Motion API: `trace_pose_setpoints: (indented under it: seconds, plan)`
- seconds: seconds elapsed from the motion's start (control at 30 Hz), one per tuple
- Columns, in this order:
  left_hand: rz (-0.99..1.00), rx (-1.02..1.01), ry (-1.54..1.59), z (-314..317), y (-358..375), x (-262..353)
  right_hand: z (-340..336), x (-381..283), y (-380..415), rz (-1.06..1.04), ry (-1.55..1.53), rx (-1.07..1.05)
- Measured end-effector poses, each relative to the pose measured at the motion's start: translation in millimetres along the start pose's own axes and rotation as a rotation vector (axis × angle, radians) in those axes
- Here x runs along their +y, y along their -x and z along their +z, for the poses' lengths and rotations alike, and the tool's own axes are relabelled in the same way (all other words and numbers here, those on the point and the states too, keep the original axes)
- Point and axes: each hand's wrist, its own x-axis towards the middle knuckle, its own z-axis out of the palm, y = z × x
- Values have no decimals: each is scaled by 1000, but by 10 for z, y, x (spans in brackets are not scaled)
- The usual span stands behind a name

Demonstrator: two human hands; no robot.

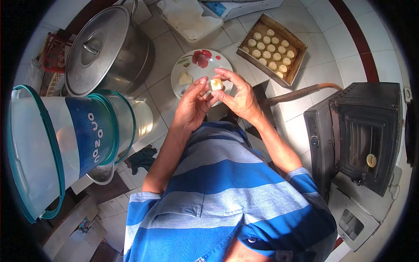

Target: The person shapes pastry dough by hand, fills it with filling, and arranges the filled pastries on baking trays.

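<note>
A small, pale round piece of dough (215, 84) is up between my two hands, above a plate. My right hand (241, 97) pinches it between thumb and index finger. From the other side, my left hand (193, 105) closes in with curled fingers, its thumb beside the dough; some fingertips are hidden. Beneath is a white plate (176, 69) with a red flower pattern. On its left part lies another pale lump of dough (185, 78). Beyond it to the right, a rectangular metal baking tin (299, 59) holds several round dough pieces (276, 56) in rows.
At left are a large lidded metal pot (104, 48) and a clear bucket (41, 144) with a teal rim. A white plastic bag or cloth (187, 19) lies at the back. On the right are a dark oven (366, 131) and a brown hose (292, 94).
</note>
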Motion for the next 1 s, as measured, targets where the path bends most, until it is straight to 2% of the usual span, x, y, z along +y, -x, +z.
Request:
trace_pose_setpoints:
  seconds: [0.07, 0.2, 0.3, 0.43, 0.6, 0.93, 1.0]
  plan:
    - [31, 11, -71, 0, -3, -38, 7, -4, 2, -85, 175, 44]
    - [34, 17, -116, -52, 13, -46, -40, -99, -45, -144, 74, 26]
    - [45, 27, -92, -63, 17, -49, -158, -188, -91, 2, -82, 13]
    - [29, 32, -117, -31, 15, -51, -178, -33, -114, -33, -85, -50]
    - [20, 25, -170, -30, 10, -64, -161, 18, -97, 98, -109, -80]
    - [-10, 12, -297, -62, 8, -64, -140, 122, -87, 73, -143, -73]
    - [-27, -25, -262, -101, -1, -54, -120, 159, -86, 114, -243, -46]
